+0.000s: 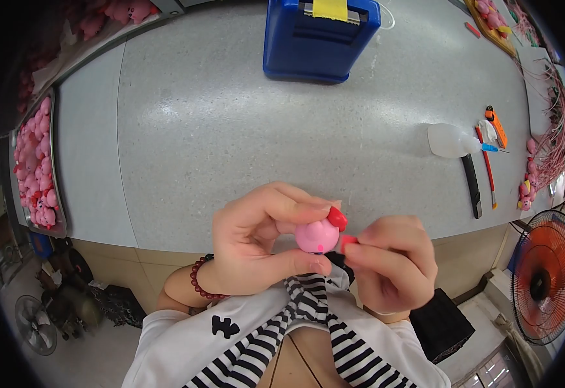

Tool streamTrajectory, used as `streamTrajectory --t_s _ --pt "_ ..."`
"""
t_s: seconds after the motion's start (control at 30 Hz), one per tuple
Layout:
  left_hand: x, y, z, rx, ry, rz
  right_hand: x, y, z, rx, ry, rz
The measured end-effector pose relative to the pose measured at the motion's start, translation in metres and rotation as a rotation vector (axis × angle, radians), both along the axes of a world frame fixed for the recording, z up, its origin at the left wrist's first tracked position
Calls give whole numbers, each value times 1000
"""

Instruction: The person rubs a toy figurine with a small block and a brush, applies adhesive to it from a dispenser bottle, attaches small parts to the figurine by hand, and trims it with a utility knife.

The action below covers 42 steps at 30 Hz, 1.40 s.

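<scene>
Between the thumb and fingers of my left hand [256, 236] sits a small round pink figurine [315, 237] with a glossy red part [338, 218] at its upper right. My right hand [392, 262] is closed in a pinch on a small red piece [348, 242], close beside the figurine's right side. Whether that piece touches the figurine I cannot tell. Both hands are held in front of my body at the table's near edge.
On the grey table [230, 129] stands a blue tape dispenser [308, 52]. To the right lie a squeeze bottle [450, 141], black-handled tool [471, 187], red brush [488, 171] and orange cutter [496, 127]. A tray [61, 210] of pink figurines is left; an orange fan [546, 278] stands right.
</scene>
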<state>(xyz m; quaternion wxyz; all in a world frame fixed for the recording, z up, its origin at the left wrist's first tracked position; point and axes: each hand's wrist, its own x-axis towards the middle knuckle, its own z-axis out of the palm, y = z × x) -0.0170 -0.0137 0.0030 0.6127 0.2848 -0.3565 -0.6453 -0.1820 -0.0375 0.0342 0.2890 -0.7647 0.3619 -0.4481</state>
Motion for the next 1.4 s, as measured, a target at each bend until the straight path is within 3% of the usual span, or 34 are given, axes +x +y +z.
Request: streamTrajectory --t_s 0.2,0.27,0.37,0.67,0.9,0.97,1.17,1.4 --pt "0 0 0 -30 -43 -2 11 -2 0 -29 -49 -21" --pt "3 -1 -1 -143 -308 -19 12 -5 -2 -45 -33 -2" --pt "3 -1 -3 -187 -339 -10 13 -6 2 -59 -8 24" --pt "-1 2 0 -53 -123 32 0 1 8 -23 56 -20" --pt "-1 2 -1 -38 -98 63 8 -6 0 -61 2 -8" --pt "2 0 1 -141 -414 -24 10 -6 -1 -81 -6 5" --pt "-2 3 0 -30 -179 61 11 -5 5 -111 45 -2" --pt "-1 1 3 -28 -135 44 -6 -6 13 9 54 -32"
